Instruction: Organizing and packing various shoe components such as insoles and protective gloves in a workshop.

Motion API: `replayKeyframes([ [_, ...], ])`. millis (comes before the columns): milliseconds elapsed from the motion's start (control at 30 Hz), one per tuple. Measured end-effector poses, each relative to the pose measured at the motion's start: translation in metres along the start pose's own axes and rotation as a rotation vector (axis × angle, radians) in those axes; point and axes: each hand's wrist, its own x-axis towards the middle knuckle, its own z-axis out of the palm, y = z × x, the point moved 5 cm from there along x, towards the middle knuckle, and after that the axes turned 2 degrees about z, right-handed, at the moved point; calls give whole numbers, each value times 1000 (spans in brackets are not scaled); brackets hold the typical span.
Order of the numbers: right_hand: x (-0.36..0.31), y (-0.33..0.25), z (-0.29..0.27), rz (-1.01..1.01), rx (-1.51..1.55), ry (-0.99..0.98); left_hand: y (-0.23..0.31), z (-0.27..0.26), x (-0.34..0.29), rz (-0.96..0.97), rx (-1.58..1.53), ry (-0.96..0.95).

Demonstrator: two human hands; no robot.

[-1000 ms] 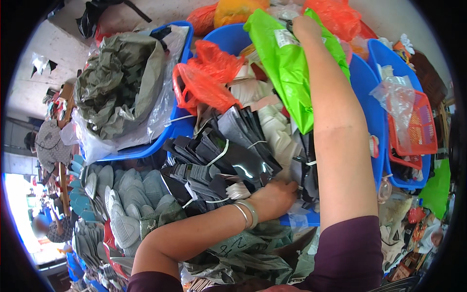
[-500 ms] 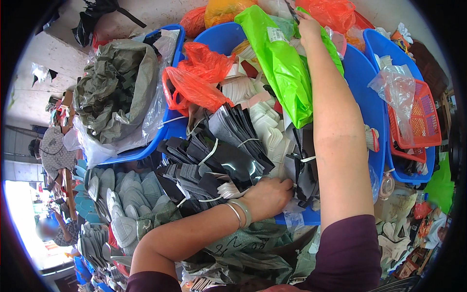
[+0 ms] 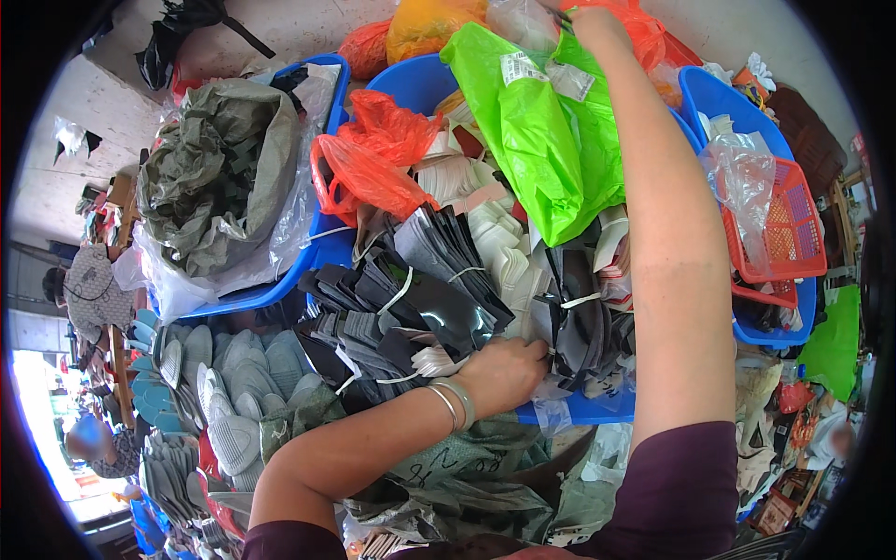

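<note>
My right arm reaches far over the blue bin [image 3: 397, 75], its hand [image 3: 602, 30] closed at the top edge with a thin dark thing at its fingertips, too little shown to name. Beside that arm hangs a bright green plastic bag [image 3: 537, 140] with white labels, draped over the bin's contents. My left hand [image 3: 502, 378] is closed at the bin's near side, next to bundles of black and grey flat pieces [image 3: 448, 294] held by white ties. What its fingers grip is hidden. Another tied black bundle [image 3: 574, 308] lies just right of it. Stacked white pieces [image 3: 499, 247] fill the middle.
A red plastic bag [image 3: 378, 154] lies at the bin's left. Further left, a blue bin holds a grey-green sack [image 3: 219, 168]. Grey shoe soles [image 3: 247, 373] pile up at lower left. Red baskets [image 3: 779, 219] sit in a bin at right. A person [image 3: 103, 448] is at far left.
My right hand has shifted slightly right and up. The green bag's right part has drawn in leftward, uncovering more pieces beside the black bundle. My left hand stays near the same spot.
</note>
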Motion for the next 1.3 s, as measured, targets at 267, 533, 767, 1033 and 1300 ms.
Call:
replayKeyframes([
  [267,-50,-66,17,327,-289,-451,-3,3,-7,-23,8,25],
  [533,-60,-35,87,591,401,-158,1,1,-2,16,-6,52],
  [767,-69,-55,96,705,773,106,-9,1,-11,-52,-10,33],
  [1033,-56,-1,95,867,1310,133,-1,0,-1,-8,-26,61],
  [1300,-44,-100,-60,581,1559,223,-7,0,-15,-61,42,-31],
])
